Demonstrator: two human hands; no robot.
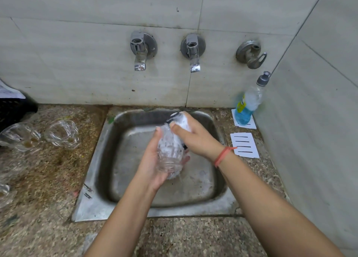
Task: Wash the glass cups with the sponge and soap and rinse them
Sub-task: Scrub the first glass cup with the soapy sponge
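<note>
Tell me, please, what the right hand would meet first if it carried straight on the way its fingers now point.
The right hand, gripping a soapy sponge, points up-left toward the back of the sink. It would probably meet that back wall first, below the taps; depth is hard to judge here.
</note>
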